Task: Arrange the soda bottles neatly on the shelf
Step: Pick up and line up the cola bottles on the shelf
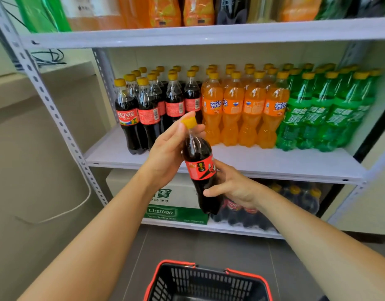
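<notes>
Top-shelf packs point(165, 11) are cut off by the upper edge and blurred; only orange and green wrap is readable. The black basket point(206, 283) with the red rim, bottom centre, is cropped by the lower edge, and its inside is too dark to read.

The held cola bottle point(200, 168) is mid-frame, tilted with its yellow cap up-left, in the air in front of the middle shelf point(252, 161) and touching nothing on it. The left hand point(167, 153) has its fingers curled round the neck at the cap. The right hand point(232, 185) grips the lower body with the thumb across the front (its other fingers are hidden behind the bottle).

On the middle shelf, left to right: cola bottles point(148, 109), orange soda bottles point(243, 111), green soda bottles point(324, 114), all upright in rows, back rows mostly hidden. On the lower shelf: a water carton point(174, 205), then a wrapped cola pack point(252, 213), partly behind the right hand.

It's a white metal rack on a grey tiled floor point(209, 246). Dark cables point(48, 57) sit upper left.
</notes>
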Action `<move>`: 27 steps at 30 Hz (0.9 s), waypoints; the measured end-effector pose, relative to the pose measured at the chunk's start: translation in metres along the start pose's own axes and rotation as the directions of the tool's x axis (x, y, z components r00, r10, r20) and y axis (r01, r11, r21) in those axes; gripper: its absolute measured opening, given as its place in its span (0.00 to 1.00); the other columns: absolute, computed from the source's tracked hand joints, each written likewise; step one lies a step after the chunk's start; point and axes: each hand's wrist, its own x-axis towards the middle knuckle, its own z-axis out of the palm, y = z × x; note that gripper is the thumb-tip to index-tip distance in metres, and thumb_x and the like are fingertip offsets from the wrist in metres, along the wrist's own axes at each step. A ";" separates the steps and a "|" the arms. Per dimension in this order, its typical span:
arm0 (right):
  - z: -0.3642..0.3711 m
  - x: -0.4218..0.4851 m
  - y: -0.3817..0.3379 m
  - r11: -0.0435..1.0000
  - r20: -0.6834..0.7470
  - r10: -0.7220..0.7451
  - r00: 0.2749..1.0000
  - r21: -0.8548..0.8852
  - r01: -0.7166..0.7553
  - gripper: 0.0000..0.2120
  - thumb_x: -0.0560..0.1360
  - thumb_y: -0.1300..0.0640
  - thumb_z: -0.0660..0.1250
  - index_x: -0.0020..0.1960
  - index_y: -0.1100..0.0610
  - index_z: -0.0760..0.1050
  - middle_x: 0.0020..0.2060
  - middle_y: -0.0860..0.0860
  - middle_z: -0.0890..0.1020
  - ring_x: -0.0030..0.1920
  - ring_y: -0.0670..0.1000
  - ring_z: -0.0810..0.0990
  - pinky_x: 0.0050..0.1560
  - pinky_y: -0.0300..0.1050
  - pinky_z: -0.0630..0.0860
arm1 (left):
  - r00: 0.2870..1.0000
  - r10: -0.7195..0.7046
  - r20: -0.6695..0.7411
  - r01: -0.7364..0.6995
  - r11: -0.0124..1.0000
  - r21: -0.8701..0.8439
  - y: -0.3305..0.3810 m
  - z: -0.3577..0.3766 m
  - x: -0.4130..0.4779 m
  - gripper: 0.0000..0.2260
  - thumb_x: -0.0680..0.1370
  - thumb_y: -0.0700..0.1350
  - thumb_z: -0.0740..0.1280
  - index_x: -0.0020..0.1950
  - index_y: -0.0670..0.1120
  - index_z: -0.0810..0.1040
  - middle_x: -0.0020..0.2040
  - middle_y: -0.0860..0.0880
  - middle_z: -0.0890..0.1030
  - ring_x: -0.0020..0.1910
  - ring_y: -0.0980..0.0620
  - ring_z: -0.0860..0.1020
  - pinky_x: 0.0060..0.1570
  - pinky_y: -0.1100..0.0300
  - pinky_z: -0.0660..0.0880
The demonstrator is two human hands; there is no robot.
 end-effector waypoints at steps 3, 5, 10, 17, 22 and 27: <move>0.003 -0.010 0.001 0.995 -0.032 -0.035 0.999 -0.096 0.032 0.34 0.66 0.73 0.76 0.67 0.52 0.74 0.58 0.53 0.85 0.61 0.52 0.82 0.65 0.51 0.76 | 0.995 0.016 0.096 -0.022 0.998 0.067 0.008 0.016 -0.021 0.17 0.84 0.46 0.60 0.72 0.53 0.74 0.63 0.46 0.84 0.68 0.45 0.79 0.64 0.52 0.77; 0.008 -0.016 0.000 0.986 -0.077 -0.077 0.994 -0.151 0.065 0.32 0.65 0.73 0.77 0.63 0.51 0.76 0.55 0.51 0.86 0.58 0.50 0.83 0.63 0.49 0.78 | 0.989 0.049 0.138 -0.064 0.993 0.104 0.009 0.024 -0.036 0.17 0.84 0.44 0.62 0.72 0.53 0.75 0.65 0.45 0.83 0.69 0.47 0.78 0.65 0.55 0.76; 0.021 -0.030 0.006 0.944 -0.131 -0.185 0.974 -0.300 0.139 0.34 0.64 0.67 0.81 0.65 0.49 0.76 0.54 0.47 0.85 0.56 0.46 0.83 0.51 0.38 0.81 | 0.976 0.197 0.090 -0.206 0.972 0.109 -0.001 0.020 -0.078 0.18 0.84 0.44 0.65 0.74 0.54 0.74 0.69 0.47 0.80 0.73 0.48 0.74 0.67 0.59 0.73; 0.034 -0.054 0.010 0.859 -0.278 -0.369 0.887 -0.465 0.212 0.33 0.64 0.66 0.82 0.66 0.54 0.75 0.57 0.49 0.82 0.59 0.45 0.80 0.61 0.44 0.78 | 0.944 0.328 -0.039 -0.320 0.938 0.136 -0.011 0.028 -0.106 0.19 0.81 0.38 0.70 0.70 0.51 0.78 0.65 0.45 0.83 0.69 0.45 0.78 0.66 0.52 0.76; 0.049 -0.068 0.010 0.832 -0.345 -0.407 0.846 -0.521 0.188 0.34 0.64 0.62 0.82 0.67 0.51 0.75 0.60 0.47 0.80 0.62 0.48 0.78 0.65 0.50 0.76 | 0.921 0.353 -0.165 -0.331 0.932 0.147 -0.005 0.025 -0.113 0.17 0.79 0.35 0.70 0.65 0.50 0.81 0.58 0.45 0.85 0.63 0.46 0.82 0.59 0.56 0.79; 0.046 -0.091 0.016 0.891 -0.303 -0.277 0.912 -0.435 0.126 0.33 0.64 0.57 0.83 0.65 0.45 0.73 0.56 0.42 0.83 0.59 0.40 0.80 0.62 0.40 0.75 | 0.974 0.202 -0.106 -0.188 0.973 0.134 0.000 0.008 -0.104 0.14 0.83 0.46 0.65 0.69 0.54 0.79 0.57 0.48 0.86 0.61 0.48 0.83 0.58 0.53 0.80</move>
